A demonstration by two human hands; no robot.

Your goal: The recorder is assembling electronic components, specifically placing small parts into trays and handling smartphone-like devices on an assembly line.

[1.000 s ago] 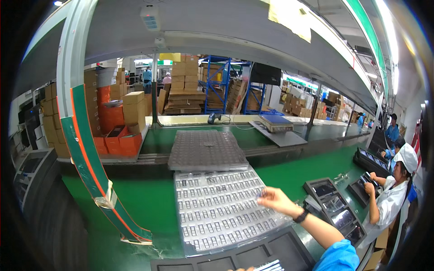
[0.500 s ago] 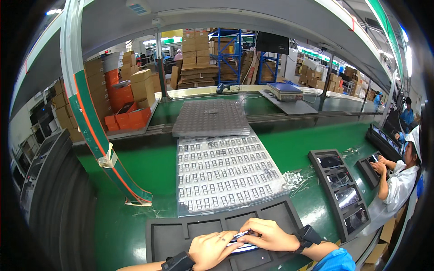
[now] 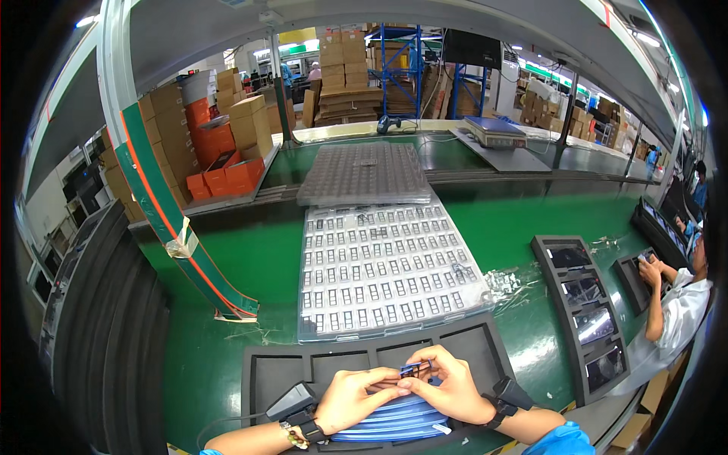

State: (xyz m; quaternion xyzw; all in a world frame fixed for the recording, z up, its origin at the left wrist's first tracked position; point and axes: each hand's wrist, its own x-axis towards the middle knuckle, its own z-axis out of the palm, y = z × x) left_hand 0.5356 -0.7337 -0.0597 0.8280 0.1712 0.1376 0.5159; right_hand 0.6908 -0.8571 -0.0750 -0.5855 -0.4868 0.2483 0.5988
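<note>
Both hands meet at the near edge, centre-frame: left hand (image 3: pixel 350 400) and right hand (image 3: pixel 453 393) pinch one small dark component (image 3: pixel 410 370) between thumb and fingertips, held just above a blue-rimmed flat device (image 3: pixel 394 418) lying w/ its long axis left-right in a slot of the black foam tray (image 3: pixel 262 375). The part sits right between the hands, at the fingertips of both, neither clearly nearer; it hangs over the far edge of the device. Straight beyond, touching the foam tray's far side, lies a clear blister tray of small parts (image 3: pixel 387 265), rows running away from the person, w/ a stack of empty clear trays (image 3: pixel 364 173) farther off. To the right on the green conveyor belt (image 3: pixel 250 265) is a second black tray holding screens (image 3: pixel 580 303); a co-worker's hand (image 3: pixel 651 271) works at the far right. Hard to tell: the part's exact shape, whether it touches the device, and most of the device, covered by palms.
</note>
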